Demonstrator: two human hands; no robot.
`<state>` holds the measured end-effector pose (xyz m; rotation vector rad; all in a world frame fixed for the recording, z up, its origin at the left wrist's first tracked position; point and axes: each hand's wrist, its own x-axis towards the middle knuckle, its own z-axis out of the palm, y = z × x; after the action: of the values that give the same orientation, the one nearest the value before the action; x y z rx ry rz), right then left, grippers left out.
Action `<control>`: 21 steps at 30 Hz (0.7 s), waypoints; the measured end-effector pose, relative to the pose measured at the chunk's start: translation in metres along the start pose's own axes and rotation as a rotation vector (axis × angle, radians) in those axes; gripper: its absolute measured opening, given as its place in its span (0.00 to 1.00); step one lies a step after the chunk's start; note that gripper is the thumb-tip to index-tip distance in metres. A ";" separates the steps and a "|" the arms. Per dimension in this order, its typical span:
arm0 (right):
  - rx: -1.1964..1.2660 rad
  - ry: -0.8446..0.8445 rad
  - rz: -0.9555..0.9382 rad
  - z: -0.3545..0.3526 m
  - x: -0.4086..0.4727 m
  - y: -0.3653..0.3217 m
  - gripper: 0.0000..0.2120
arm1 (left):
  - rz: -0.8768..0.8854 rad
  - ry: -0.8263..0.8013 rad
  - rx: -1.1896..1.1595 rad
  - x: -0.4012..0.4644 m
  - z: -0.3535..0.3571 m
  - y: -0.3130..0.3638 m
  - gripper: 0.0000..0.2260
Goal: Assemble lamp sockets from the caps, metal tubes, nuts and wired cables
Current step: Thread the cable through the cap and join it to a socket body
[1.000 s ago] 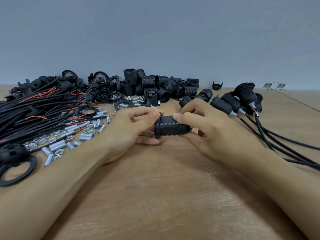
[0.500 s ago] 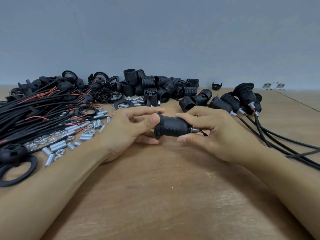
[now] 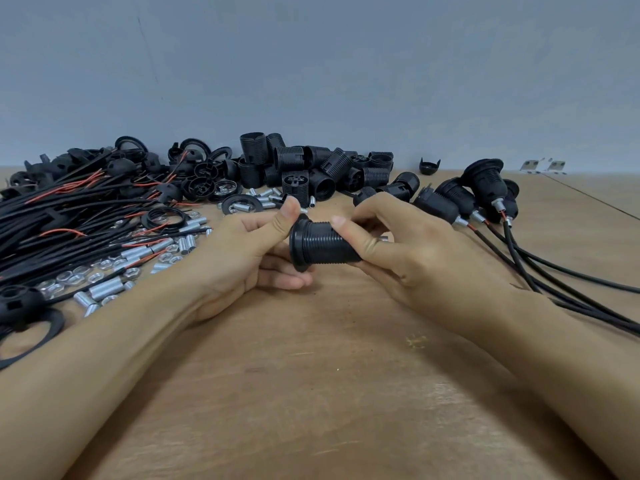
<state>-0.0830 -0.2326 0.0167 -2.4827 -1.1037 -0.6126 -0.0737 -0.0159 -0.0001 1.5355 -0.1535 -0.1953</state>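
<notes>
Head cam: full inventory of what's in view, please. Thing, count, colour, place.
Held socket: one, black, threaded, flanged, centre, between both hands.
Finished sockets: several, black, with cables, far right.
Threaded socket bodies: pile, black, back centre.
Wired cables: bundle, black with red wires, left.
Metal tubes: many, silver, loose, left of centre.
Nuts: many, silver, among the tubes.
Rings: several, black, left and back.
Lone cap: one, black, back right.
Table: one, wooden.
Wall: grey-blue.
Left hand: grips the flange end.
Right hand: grips the socket's other end.
</notes>
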 end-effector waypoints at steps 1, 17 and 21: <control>0.094 -0.004 0.051 0.001 0.002 -0.001 0.21 | -0.024 -0.008 -0.005 0.001 -0.001 0.000 0.25; 0.238 0.080 0.164 0.009 0.003 0.025 0.16 | 0.288 0.093 -0.297 0.000 -0.002 0.013 0.14; 0.309 0.071 0.201 0.010 0.002 0.027 0.17 | 0.287 0.163 -0.163 0.003 -0.001 0.007 0.22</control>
<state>-0.0581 -0.2437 0.0056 -2.2491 -0.8372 -0.4315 -0.0703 -0.0154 0.0065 1.3434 -0.2212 0.1418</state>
